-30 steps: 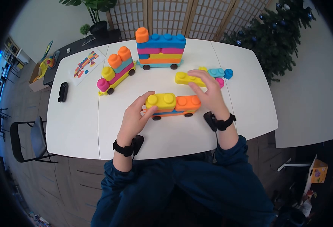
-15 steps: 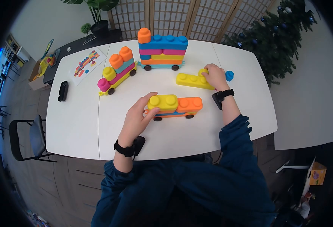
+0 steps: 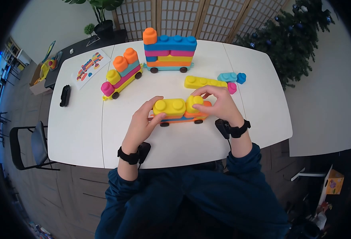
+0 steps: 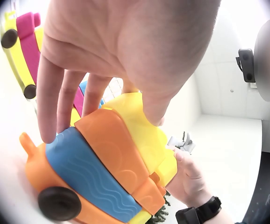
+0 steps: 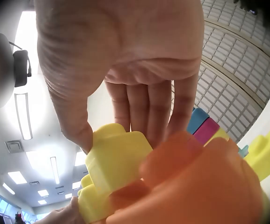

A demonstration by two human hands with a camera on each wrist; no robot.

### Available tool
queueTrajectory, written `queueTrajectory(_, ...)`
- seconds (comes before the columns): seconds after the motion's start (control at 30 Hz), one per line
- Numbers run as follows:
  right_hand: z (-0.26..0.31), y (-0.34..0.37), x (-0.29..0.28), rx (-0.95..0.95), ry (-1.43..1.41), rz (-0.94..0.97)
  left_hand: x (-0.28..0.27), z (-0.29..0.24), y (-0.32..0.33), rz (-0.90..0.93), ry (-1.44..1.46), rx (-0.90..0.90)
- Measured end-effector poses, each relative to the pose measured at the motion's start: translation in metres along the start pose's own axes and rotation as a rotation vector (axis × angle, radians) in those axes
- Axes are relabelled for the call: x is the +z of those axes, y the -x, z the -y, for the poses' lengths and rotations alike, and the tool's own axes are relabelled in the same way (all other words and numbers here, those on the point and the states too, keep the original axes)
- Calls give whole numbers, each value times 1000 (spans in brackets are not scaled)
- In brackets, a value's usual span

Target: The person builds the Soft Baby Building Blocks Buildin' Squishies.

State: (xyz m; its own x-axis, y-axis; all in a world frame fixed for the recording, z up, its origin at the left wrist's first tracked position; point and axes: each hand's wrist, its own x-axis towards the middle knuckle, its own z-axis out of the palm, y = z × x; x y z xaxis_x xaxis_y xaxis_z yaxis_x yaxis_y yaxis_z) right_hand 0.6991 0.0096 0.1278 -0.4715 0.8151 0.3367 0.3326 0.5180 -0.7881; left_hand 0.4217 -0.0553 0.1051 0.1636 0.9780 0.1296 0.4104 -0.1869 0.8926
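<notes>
A block wagon (image 3: 181, 119) with an orange base and dark wheels stands at the near middle of the table. My left hand (image 3: 140, 121) holds its left end, thumb on the near side of the two-stud yellow block (image 3: 169, 106) and fingers round the far side. The left wrist view shows blue and orange blocks (image 4: 114, 147) layered beneath the yellow one. Pinched between thumb and fingers of my right hand (image 3: 221, 104) is a small yellow block (image 5: 118, 161). It sits against the top of the orange block (image 3: 207, 106), right beside the larger yellow block.
A long yellow block (image 3: 203, 82) lies beyond my right hand, with teal (image 3: 227, 77), blue (image 3: 241, 78) and pink (image 3: 231, 88) pieces near it. Two more wagons, one tall (image 3: 169, 55) and one low (image 3: 123, 75), stand behind. A picture sheet (image 3: 89, 69) and black case (image 3: 65, 95) lie left.
My right hand reached out to the loose pieces at the back right, took the small yellow block and brought it back onto the wagon's right part. My left hand stayed on the wagon.
</notes>
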Motion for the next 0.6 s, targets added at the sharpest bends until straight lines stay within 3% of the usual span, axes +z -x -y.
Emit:
queueTrajectory(0.13, -1, 8, 16, 30, 10, 36, -2, 7, -2, 23, -80, 58)
queueTrajectory(0.3, -15, 18, 37, -3, -106, -83, -1, 6, -2, 30, -28, 36)
queueTrajectory(0.6, -18, 21, 43, 14, -147, -100, 3, 6, -2, -2, -27, 15)
